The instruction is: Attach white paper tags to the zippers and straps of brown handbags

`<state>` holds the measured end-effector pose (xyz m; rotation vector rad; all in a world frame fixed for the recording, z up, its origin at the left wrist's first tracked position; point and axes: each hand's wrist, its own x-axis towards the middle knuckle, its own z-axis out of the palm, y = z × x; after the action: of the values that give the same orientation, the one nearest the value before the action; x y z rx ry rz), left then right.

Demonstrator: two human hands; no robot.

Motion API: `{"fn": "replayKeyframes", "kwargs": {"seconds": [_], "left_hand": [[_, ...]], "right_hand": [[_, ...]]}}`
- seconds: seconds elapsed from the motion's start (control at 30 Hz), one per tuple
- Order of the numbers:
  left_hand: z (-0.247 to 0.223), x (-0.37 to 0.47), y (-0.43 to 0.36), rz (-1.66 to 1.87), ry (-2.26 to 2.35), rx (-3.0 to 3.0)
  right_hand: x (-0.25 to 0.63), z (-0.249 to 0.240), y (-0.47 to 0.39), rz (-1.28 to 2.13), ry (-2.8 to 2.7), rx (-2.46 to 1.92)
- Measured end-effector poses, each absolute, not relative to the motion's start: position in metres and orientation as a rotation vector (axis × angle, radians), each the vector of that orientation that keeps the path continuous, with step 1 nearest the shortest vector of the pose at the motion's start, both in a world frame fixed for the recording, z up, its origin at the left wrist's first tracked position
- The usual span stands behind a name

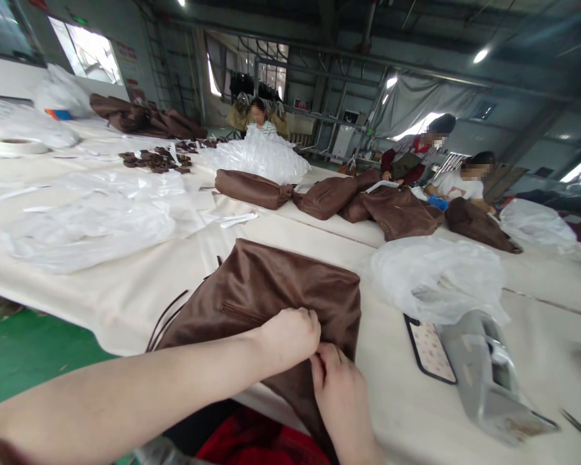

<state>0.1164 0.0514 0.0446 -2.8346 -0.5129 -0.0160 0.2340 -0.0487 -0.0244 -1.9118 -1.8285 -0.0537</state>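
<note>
The brown bag lies at twelve o'clock on the counter. At its four o'clock, the curled left hand meets the half-closed right hand (whether either grips, I cannot tell); gentle, close fingertips suit best.

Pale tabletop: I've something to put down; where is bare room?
Bare: between the front bag and the brown bag row; left, between the clear plastic and the near table edge. Crowded: right, where a plastic bag, phone and grey device bunch.
</note>
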Motion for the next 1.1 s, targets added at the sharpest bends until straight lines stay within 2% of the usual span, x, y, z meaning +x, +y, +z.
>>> {"fn": "replayKeyframes", "kwargs": {"seconds": [0.13, 0.3, 0.8, 1.1], "left_hand": [[0.035, 0.107, 0.057, -0.138, -0.486, -2.896], [0.036, 0.101, 0.067, -0.306, -0.754, -3.094], [0.028, 0.101, 0.087, -0.319, -0.864, -3.295], [0.028, 0.117, 0.06, -0.28, -1.005, -3.011]], "right_hand": [[0.237, -0.028, -0.038, -0.109, -1.818, -1.919], [0.235, -0.032, -0.027, -0.134, -1.759, -2.027], [0.244, -0.035, -0.036, 0.078, -1.687, -2.041], [0.241, -0.031, -0.035, 0.052, -1.737, -2.088]]}}
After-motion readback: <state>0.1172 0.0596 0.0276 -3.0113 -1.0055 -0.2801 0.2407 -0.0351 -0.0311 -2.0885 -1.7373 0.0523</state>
